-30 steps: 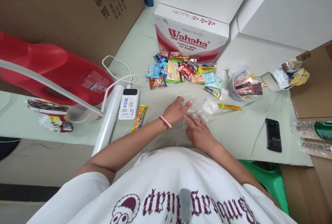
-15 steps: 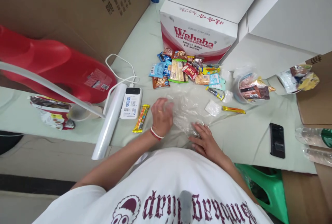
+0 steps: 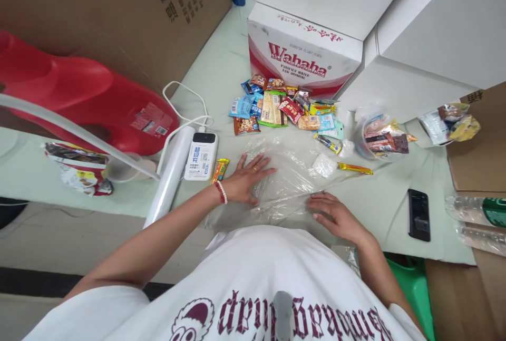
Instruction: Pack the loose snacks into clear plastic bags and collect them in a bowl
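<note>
Since half a second ago the hands have drawn apart and the clear plastic sheet now lies spread flat on the table. The left hand presses open-palmed, fingers splayed, on the sheet's left part, gripping nothing. The right hand rests flat on its right edge. Snack packets lie beyond, a power bank to the left.

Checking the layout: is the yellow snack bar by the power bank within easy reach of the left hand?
Probably yes: the left hand lies flat on the plastic sheet, right beside the yellow snack bar, nothing between.
</note>
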The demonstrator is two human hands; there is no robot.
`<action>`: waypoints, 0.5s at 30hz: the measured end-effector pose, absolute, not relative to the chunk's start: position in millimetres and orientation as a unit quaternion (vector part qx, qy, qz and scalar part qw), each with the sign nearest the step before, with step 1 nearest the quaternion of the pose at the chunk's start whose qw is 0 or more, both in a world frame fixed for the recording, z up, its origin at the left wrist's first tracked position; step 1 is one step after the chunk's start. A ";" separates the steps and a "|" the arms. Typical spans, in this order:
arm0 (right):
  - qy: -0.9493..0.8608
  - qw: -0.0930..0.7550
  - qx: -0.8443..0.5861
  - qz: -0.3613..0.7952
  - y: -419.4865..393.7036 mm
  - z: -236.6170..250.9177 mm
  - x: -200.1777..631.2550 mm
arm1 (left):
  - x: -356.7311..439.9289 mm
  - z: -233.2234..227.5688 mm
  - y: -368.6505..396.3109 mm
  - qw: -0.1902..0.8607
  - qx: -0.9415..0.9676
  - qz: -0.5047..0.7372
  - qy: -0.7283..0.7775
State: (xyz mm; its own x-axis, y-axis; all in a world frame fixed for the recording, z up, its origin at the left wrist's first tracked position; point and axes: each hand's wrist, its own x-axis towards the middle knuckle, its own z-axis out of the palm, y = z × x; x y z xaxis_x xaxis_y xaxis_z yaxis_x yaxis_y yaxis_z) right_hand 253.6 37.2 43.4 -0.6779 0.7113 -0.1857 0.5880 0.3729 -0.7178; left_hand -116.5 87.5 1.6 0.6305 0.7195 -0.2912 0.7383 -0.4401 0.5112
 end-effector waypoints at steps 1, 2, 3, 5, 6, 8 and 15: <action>-0.816 0.089 -0.406 0.401 41.9 48.9 256.2 | -116.2 2.1 87.5 0.307 0.852 -0.028 0.424; -0.807 0.109 -0.427 0.393 47.4 54.8 257.1 | -116.0 2.7 87.5 0.304 0.854 -0.039 0.419; -0.799 0.134 -0.453 0.372 53.5 60.7 255.8 | -115.9 3.6 87.6 0.302 0.857 -0.048 0.415; -0.796 0.185 -0.488 0.307 68.3 70.6 244.8 | -115.8 5.4 87.3 0.301 0.861 -0.058 0.406; -0.804 0.200 -0.483 0.282 77.2 73.8 234.9 | -115.5 5.9 86.8 0.301 0.862 -0.058 0.403; -0.823 0.201 -0.462 0.264 99.0 76.0 207.3 | -113.5 5.1 84.6 0.301 0.863 -0.046 0.402; -0.759 0.017 -0.632 0.158 220.0 53.7 81.4 | -87.4 -10.3 64.1 0.220 0.827 0.082 0.512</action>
